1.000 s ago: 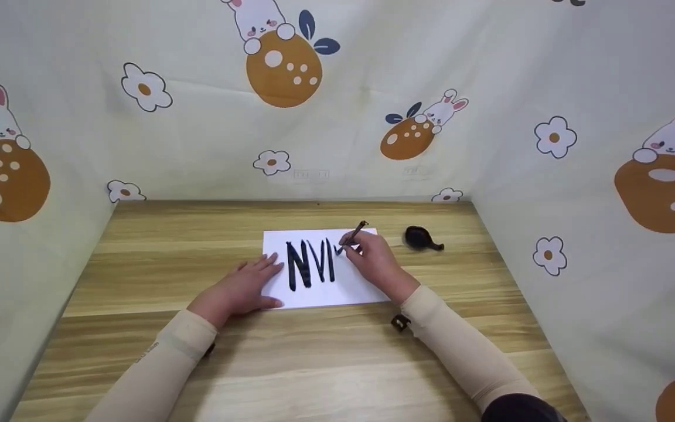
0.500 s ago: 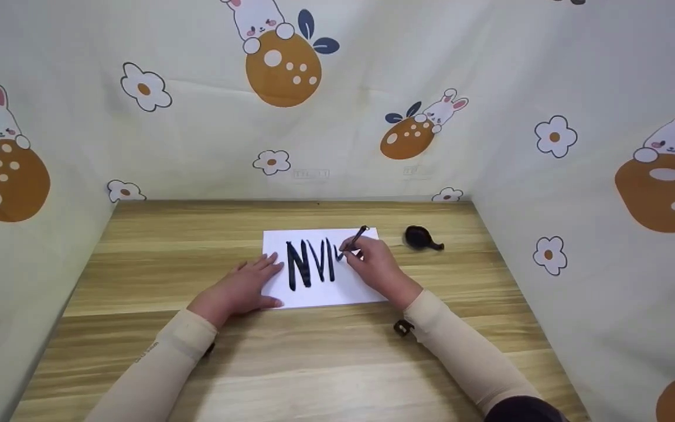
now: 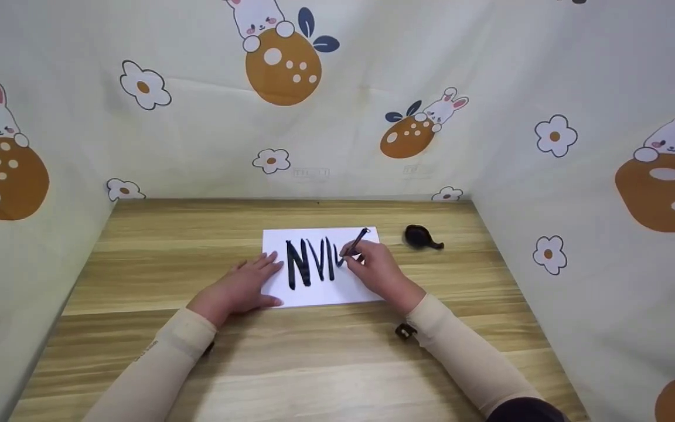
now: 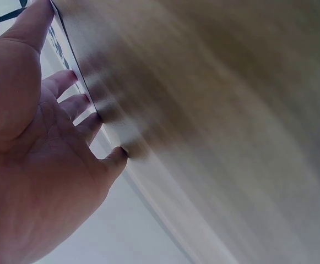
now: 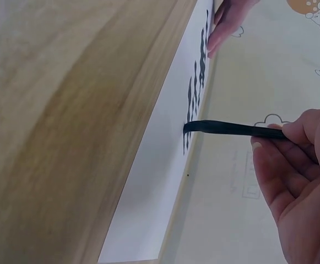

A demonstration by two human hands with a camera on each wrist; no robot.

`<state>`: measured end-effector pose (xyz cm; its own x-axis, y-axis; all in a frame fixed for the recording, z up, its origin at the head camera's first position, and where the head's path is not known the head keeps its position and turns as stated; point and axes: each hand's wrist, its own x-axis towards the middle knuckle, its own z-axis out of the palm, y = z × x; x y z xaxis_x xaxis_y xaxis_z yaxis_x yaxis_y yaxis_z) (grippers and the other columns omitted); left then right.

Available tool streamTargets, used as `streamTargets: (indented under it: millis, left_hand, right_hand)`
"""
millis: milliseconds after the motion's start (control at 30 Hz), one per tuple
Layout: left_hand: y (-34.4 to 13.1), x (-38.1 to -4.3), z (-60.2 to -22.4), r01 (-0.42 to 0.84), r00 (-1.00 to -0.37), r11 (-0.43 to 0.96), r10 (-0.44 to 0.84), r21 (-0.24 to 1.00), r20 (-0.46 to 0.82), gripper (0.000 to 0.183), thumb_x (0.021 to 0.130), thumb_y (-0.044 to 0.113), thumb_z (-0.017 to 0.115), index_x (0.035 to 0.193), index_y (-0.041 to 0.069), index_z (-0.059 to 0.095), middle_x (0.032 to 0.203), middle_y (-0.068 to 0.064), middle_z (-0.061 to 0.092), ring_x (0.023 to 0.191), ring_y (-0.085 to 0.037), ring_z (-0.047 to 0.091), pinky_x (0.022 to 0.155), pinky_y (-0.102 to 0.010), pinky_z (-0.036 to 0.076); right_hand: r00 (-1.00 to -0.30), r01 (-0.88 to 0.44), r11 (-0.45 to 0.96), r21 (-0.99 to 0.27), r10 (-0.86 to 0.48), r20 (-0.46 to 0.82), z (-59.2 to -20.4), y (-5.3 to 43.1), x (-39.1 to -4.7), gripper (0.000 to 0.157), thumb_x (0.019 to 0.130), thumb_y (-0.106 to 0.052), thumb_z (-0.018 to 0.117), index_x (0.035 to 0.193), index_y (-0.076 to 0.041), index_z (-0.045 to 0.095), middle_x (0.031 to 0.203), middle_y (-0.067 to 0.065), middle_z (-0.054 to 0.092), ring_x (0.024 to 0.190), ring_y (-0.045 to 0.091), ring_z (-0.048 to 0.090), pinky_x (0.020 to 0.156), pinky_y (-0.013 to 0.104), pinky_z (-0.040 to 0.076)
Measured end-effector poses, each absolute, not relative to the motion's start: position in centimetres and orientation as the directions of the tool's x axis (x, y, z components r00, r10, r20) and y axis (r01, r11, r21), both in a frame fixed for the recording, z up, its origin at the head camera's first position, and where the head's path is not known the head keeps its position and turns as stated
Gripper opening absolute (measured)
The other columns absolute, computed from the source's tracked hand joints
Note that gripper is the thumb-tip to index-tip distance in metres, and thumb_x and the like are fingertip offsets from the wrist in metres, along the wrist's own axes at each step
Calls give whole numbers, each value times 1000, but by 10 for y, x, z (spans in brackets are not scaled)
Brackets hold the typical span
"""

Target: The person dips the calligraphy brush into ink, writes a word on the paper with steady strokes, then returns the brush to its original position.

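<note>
Cream cloth backdrop [image 3: 208, 135]: rises behind the table and on both sides, printed with rabbits, white flowers and round orange shapes.
Brown wood-grain table [image 3: 326, 357]: spreads beneath both forearms, which wear beige sleeves [image 3: 460, 354].
White rectangular sheet of paper [image 3: 352, 288]: flat on the table, between the two hands.
Left hand [image 3: 242, 286]: fingers spread, resting on the paper's left edge, thumb at the near left corner.
Right hand [image 3: 379, 271]: over the paper's right part, thumb and fingers pinching the brush.
Thick black strokes [image 3: 299, 266]: stand in a row between the hands (the leftmost ones read like an N).
Round black dish with a short handle [image 3: 419, 237]: on the table, right of the paper, near the right hand.
Slim dark brush [image 5: 231, 128]: slanted within the right hand's grip, tip at the rightmost stroke.
</note>
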<state>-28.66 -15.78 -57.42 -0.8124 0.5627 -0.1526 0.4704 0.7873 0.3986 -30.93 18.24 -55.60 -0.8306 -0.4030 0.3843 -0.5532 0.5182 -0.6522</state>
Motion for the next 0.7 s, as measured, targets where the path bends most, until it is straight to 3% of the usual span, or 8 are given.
streamTargets:
  millis: [200, 700]
  left_hand:
    - [-158, -288, -577, 475, -812, 791, 563, 386, -154, 93, 102, 53, 77, 170, 2, 39, 181, -22, 24, 166, -46, 22, 127, -76, 22]
    - [-158, -289, -577, 477, -812, 789, 564, 386, -150, 93, 102, 53, 77, 170, 1, 39, 180, -23, 24, 166, -47, 22, 128, -76, 21]
  right_hand:
    - [-840, -538, 534, -652, -400, 366, -557, 183, -305, 10, 98, 3, 74, 104, -3, 80, 103, 7, 82, 96, 22, 79, 80, 42, 65]
    - [-836, -543, 541, -642, -417, 356, -555, 185, -298, 10, 99, 3, 73, 104, -4, 80, 104, 8, 82, 96, 23, 79, 81, 45, 65]
